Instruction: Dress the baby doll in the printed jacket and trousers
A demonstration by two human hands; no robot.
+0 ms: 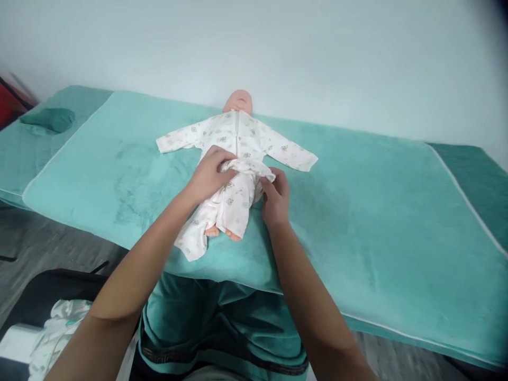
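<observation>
One doll (238, 101), head near one table (377, 222)'s far edge; left hand (211, 173), half-curled, grips bunched printed clothing (222, 131); right hand (277, 200), fingers closed, pinches its edge.

A green bed (468, 169) bears a paler cover (381, 222) edged in white; a hole (47, 120) opens near its left end. On the cover lies a doll (239, 101) under a white suit (248, 135), sleeves (291, 152) spread sideways, feet (233, 235) toward the near edge.
</observation>
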